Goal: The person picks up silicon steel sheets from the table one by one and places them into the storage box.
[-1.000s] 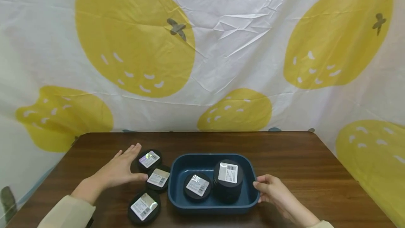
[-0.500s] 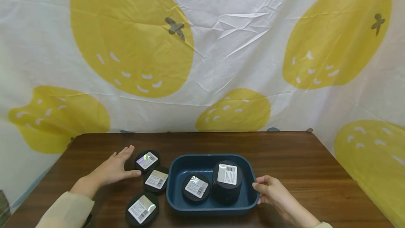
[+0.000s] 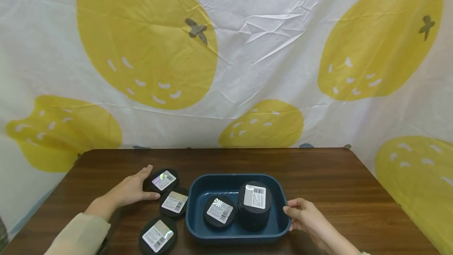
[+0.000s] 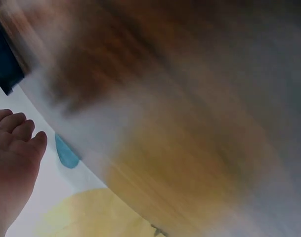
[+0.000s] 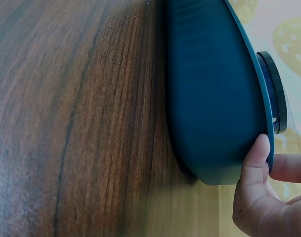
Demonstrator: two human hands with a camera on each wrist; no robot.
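Note:
My right hand (image 3: 306,217) pinches the right end of a blue rectangular tray (image 3: 233,236), thumb and fingers on either side of its rim; the right wrist view shows this grip from below. In the tray lie a flat round black container (image 3: 219,211) with a white label and, to its right, a taller black stack (image 3: 255,204) topped by a labelled round. My left hand (image 3: 129,190) is spread at the left side of the farthest loose black container (image 3: 164,180), fingertips by its far edge, thumb by its near edge. Below it lies a second container (image 3: 174,202).
A third labelled black container (image 3: 158,235) lies nearest the front, left of the tray. Everything stands on a brown wood-grain table (image 3: 336,176). A white cloth with yellow fruit prints (image 3: 262,123) hangs behind the table's back edge.
My left hand first drew back slightly to the left, then moved in close around the farthest container. The right hand keeps its hold on the tray rim.

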